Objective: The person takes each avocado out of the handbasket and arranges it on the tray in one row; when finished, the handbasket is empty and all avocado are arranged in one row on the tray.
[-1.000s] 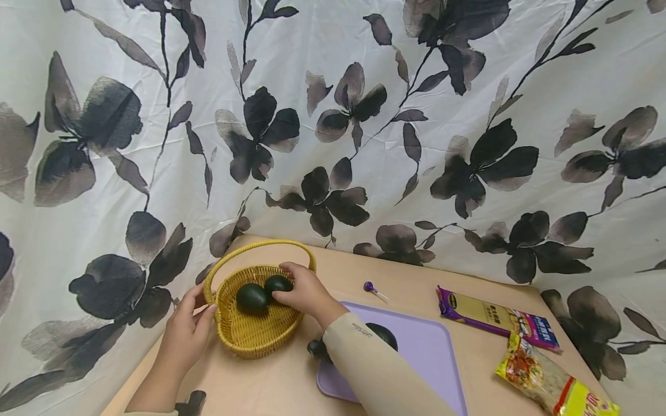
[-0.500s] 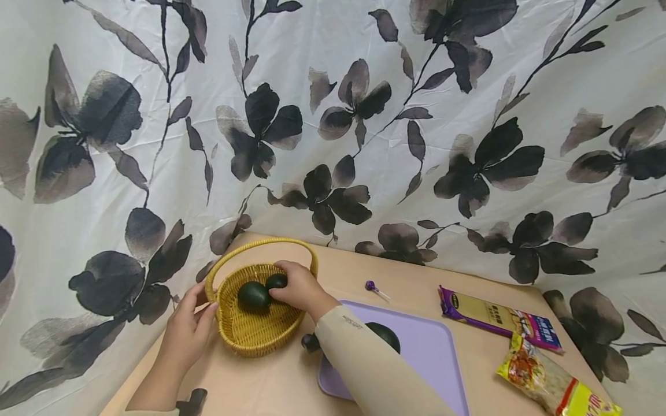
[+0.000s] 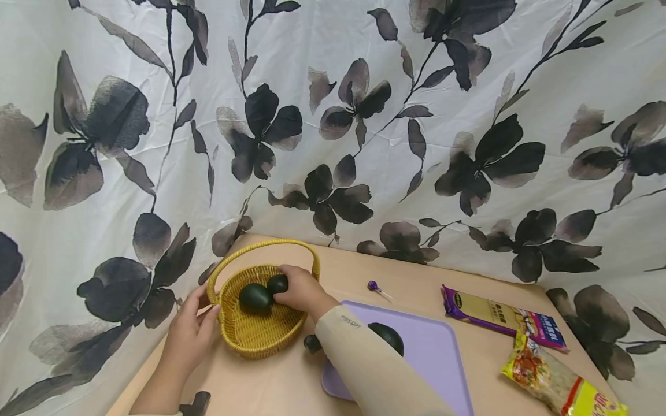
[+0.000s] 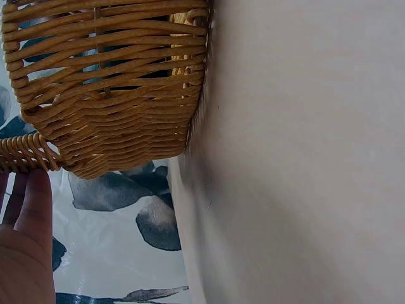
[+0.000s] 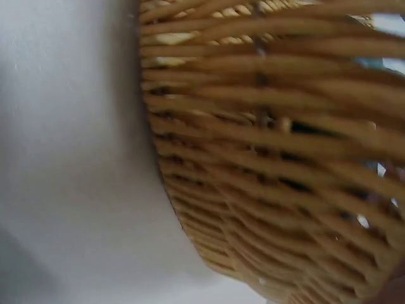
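A yellow wicker basket (image 3: 262, 349) with a tall arched handle (image 3: 260, 245) stands at the left of the table in the head view. My left hand (image 3: 189, 323) pinches the basket at the left foot of its handle. Inside lie two dark green avocados: the larger avocado (image 3: 255, 299) and, touching it, a smaller-looking avocado (image 3: 277, 283) partly covered by my right hand (image 3: 303, 292). That hand reaches over the right rim and grips the second one. The left wrist view shows left fingers (image 4: 35, 202) at the handle. In the right wrist view, woven wall (image 5: 272, 152) hides the grip.
A lilac tray (image 3: 432, 346) lies right of the basket, bearing a dark green avocado (image 3: 387, 338) partly behind my right sleeve. Behind it is a purple lollipop (image 3: 373, 286). Farther right lie a purple-and-gold packet (image 3: 502, 315) and a yellow-and-red bag (image 3: 559, 375). A floral curtain (image 3: 333, 144) backs the table.
My right hand has shifted slightly within the basket, covering more of the second avocado than a second ago. My left hand keeps its place at the handle.
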### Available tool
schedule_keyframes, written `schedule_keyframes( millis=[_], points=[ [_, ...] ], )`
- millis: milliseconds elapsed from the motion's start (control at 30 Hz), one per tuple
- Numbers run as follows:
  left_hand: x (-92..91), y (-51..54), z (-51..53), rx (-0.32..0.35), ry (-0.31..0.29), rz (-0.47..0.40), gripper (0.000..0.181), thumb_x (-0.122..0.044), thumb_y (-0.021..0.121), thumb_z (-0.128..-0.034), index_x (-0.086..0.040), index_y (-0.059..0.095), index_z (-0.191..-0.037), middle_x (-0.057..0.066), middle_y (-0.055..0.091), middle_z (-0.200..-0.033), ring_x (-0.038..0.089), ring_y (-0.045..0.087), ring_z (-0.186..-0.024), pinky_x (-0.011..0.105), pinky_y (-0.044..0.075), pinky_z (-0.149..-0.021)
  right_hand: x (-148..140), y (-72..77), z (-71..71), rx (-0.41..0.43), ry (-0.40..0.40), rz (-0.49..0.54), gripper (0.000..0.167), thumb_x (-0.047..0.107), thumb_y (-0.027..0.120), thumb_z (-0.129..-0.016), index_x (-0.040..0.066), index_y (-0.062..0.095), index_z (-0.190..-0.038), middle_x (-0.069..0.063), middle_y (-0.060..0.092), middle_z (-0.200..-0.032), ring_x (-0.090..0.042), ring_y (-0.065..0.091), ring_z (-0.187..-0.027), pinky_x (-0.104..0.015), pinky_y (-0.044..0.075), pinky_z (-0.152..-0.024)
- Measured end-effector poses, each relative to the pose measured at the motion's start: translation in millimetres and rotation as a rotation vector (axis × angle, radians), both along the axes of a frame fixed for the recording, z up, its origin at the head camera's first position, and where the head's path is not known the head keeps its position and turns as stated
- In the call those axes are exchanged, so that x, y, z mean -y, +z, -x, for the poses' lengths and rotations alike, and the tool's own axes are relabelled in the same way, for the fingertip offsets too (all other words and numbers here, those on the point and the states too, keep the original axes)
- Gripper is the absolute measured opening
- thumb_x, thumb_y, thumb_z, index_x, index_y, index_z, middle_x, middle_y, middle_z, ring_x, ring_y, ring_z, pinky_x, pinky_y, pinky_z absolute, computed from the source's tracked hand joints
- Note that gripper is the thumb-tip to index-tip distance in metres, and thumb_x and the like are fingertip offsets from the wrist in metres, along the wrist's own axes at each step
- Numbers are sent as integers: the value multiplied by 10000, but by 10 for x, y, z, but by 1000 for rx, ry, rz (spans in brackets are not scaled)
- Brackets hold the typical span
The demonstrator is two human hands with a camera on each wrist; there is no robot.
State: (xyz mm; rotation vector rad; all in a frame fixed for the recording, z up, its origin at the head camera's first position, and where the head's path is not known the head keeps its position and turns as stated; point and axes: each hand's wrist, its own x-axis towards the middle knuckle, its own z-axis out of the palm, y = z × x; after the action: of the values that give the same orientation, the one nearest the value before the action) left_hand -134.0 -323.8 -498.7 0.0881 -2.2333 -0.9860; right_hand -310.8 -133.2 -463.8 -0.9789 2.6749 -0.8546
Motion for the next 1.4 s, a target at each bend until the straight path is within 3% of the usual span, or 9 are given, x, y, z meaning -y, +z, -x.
schedule_keyframes(
  millis=[233,500,667,733,800,900,967,1167,1400],
  points=[
    [-17,-19,10,-14,6,11,557,-32,620,-1012,-37,401,-1524,176,595,-1298,291,593,-1200,-34,412,-975,2,-37,-34,-81,27,-96,634,238,833,-845,206,597,-1433,-8,607,-1291,-111,590,-1116,-251,570,-965],
    [-8,-22,14,-23,-2,13,550,-27,614,-1014,-28,401,-1522,199,589,-1271,326,608,-1190,-26,423,-976,-4,-51,-55,-89,46,-130,638,222,839,-823,221,586,-1408,24,652,-1318,-123,609,-1172,-277,575,-973],
    [-7,-19,9,-27,-2,4,549,-32,620,-1012,-37,410,-1519,194,593,-1280,52,573,-1216,-24,427,-973,-5,-77,-65,-111,86,-147,607,233,862,-792,237,596,-1338,73,672,-1202,-85,615,-1069,-246,573,-910],
    [-8,-14,6,-29,3,5,550,-34,622,-1011,-40,411,-1519,199,595,-1282,20,562,-1214,-25,426,-973,-4,-80,-68,-115,93,-143,619,232,868,-781,238,600,-1340,78,669,-1205,-81,611,-1071,-243,570,-911],
    [-11,-10,5,-26,3,7,550,-35,621,-1012,-37,408,-1519,206,591,-1285,99,585,-1225,-29,419,-974,-6,-77,-72,-117,93,-140,636,230,870,-775,239,602,-1352,76,668,-1222,-83,610,-1086,-245,569,-919],
    [-18,-7,8,-21,2,10,549,-36,616,-1016,-30,400,-1521,213,584,-1290,321,603,-1216,-35,407,-977,-11,-76,-71,-125,93,-146,654,238,867,-777,240,599,-1373,71,667,-1245,-89,611,-1105,-249,570,-933],
    [-21,-10,12,-16,0,9,551,-35,614,-1017,-30,397,-1523,211,581,-1298,386,596,-1210,-41,398,-976,-15,-79,-67,-128,95,-151,656,246,864,-786,242,595,-1385,70,668,-1251,-92,612,-1107,-250,571,-935],
    [-5,-18,21,-18,-4,6,554,-25,615,-1013,-18,394,-1521,221,590,-1297,400,603,-1200,-42,399,-973,-24,-91,-32,-120,115,-121,649,249,853,-802,239,595,-1398,72,670,-1250,-88,614,-1102,-243,568,-946],
    [14,-21,9,-17,6,14,561,-14,629,-1002,-15,401,-1514,228,598,-1285,398,609,-1177,-36,410,-967,-93,-48,-18,-75,147,-1,630,251,842,-817,220,602,-1398,62,672,-1258,-82,613,-1094,-232,563,-945]
  ],
)
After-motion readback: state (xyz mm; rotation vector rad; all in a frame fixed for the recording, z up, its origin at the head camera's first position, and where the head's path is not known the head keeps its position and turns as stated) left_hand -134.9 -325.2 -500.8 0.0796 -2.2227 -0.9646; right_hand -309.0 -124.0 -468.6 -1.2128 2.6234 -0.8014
